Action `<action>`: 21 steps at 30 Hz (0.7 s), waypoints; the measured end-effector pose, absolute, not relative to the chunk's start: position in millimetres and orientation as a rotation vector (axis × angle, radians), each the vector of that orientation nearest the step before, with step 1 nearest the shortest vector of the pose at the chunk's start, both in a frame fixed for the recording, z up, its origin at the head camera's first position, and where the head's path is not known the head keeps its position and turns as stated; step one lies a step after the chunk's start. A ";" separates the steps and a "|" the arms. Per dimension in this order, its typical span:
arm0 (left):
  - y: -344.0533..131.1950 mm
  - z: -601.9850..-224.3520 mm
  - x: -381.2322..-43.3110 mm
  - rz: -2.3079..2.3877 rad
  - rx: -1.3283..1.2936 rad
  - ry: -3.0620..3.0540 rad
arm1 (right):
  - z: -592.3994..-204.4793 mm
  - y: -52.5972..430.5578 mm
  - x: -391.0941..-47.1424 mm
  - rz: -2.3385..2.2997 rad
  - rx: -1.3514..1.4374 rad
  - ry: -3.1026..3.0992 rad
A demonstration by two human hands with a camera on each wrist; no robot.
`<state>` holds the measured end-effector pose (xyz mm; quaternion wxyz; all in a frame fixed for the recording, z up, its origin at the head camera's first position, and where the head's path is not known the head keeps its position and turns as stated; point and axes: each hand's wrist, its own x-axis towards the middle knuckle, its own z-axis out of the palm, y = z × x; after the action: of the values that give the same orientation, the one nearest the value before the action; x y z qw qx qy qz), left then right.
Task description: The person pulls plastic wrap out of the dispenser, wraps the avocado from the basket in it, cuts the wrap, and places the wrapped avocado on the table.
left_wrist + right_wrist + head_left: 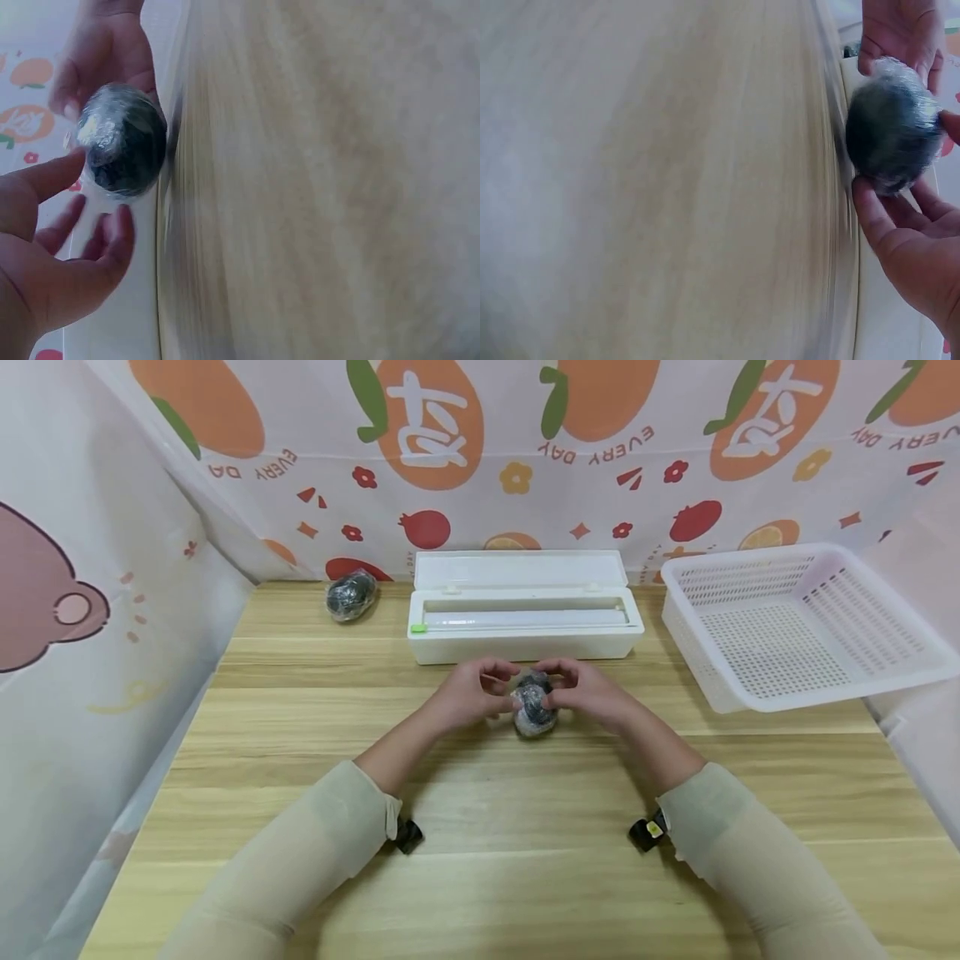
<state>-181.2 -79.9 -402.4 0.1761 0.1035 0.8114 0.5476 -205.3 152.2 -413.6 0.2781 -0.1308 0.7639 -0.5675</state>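
A dark green, egg-shaped fruit that looks like an avocado (534, 708) is wrapped in shiny cling film, between both hands near the table's middle. My right hand (588, 693) holds it, thumb on one side and fingertips against its other side, as the right wrist view also shows. On the opposite side, my left hand (472, 693) has its thumb tip right at the film. Its other fingers are loosely bent and spread, a little apart from the wrapped avocado (124, 142) in the left wrist view. A white cling film box (525, 647) stands just beyond the hands, lid raised, a roll inside.
Another film-wrapped dark fruit (351, 596) lies at the table's back left. A white perforated plastic basket (712, 668) stands at the back right. Behind the wooden table (510, 885) hangs a fruit-patterned cloth (465, 510).
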 end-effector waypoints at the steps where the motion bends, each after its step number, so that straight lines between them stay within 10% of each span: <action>1: -80.3 -402.8 -181.3 1.545 0.276 2.280 | -413.6 152.4 -205.5 -1.529 -0.364 2.034; 21: -78.0 -403.5 -180.4 1.186 0.652 2.518 | -412.2 155.0 -207.0 -1.444 -0.463 2.120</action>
<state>-180.4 -78.0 -403.5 0.1410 0.2259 0.8720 0.4108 -207.0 155.0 -412.2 0.2642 -0.1713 0.7845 -0.5343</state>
